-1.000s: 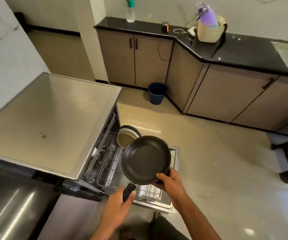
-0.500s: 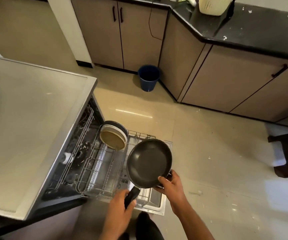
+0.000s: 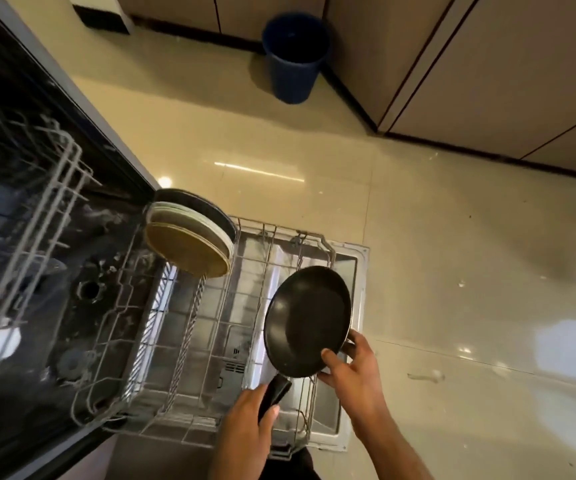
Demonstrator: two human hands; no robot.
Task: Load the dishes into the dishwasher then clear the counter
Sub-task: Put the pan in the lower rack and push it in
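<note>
Pan, black and tilted, hangs over the right end of the pulled-out lower rack. Left hand grips the pan's handle; right hand pinches its near rim. Stacked plates stand in the rack, left of the pan. A blue bin stands on the floor well beyond the pan.

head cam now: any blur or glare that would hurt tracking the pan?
Head view: the frying pan is fairly sharp, with soft highlights on its dark surface; left hand on the handle and right hand on the rim are clear. The upper rack at left is motion-smeared. Glare streaks the floor; wide-angle bending shows at the edges.
</note>
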